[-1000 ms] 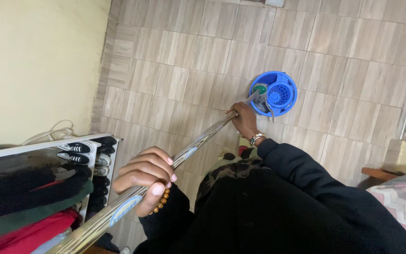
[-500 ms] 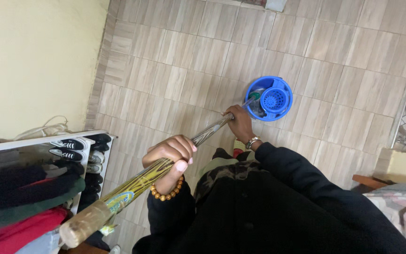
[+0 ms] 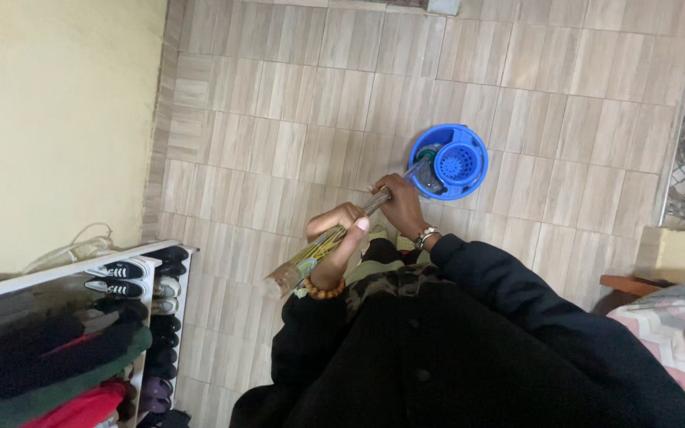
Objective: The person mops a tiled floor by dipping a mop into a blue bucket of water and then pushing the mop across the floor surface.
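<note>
Mop handle [image 3: 334, 236] slants away from me into the blue bucket [image 3: 448, 161]; right hand [image 3: 397, 205] wrapped lower, nearest it, left hand [image 3: 336, 235] clenched near the top.

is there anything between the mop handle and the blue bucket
Nothing visible. Both hands, left hand and right hand, grip the mop handle, and its lower end already reaches into the blue bucket.

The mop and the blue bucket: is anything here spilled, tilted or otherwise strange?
Nothing stands out. The blue bucket stands upright on the tiled floor, with no puddle visible around it. The mop handle slants down into the bucket, held by the left hand and the right hand.
</note>
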